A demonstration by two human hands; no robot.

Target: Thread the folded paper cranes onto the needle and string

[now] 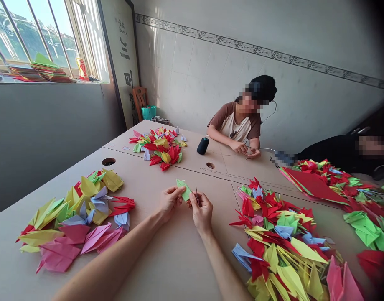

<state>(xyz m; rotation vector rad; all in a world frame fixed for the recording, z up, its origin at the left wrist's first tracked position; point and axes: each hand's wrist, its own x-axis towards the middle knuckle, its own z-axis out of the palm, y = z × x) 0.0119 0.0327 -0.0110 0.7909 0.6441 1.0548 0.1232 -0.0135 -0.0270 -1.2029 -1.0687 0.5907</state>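
Over the table's middle, my left hand pinches a green folded paper crane between thumb and fingers. My right hand is closed at the crane's lower right end, its thumb against the paper. A thin, dark, needle-like tool sticks up from the right fingers. Just under the paper shows a small brownish, beaded-looking thing, mostly hidden by the hands. To the left lies a pile of folded paper cranes in yellow, pink, blue and red. Another colourful crane pile spreads beside my right forearm.
A further crane pile lies across the table, near a dark thread spool. Two round holes, one a cable hole, open in the tabletop. Opposite sits a person; red paper sheets lie at right.
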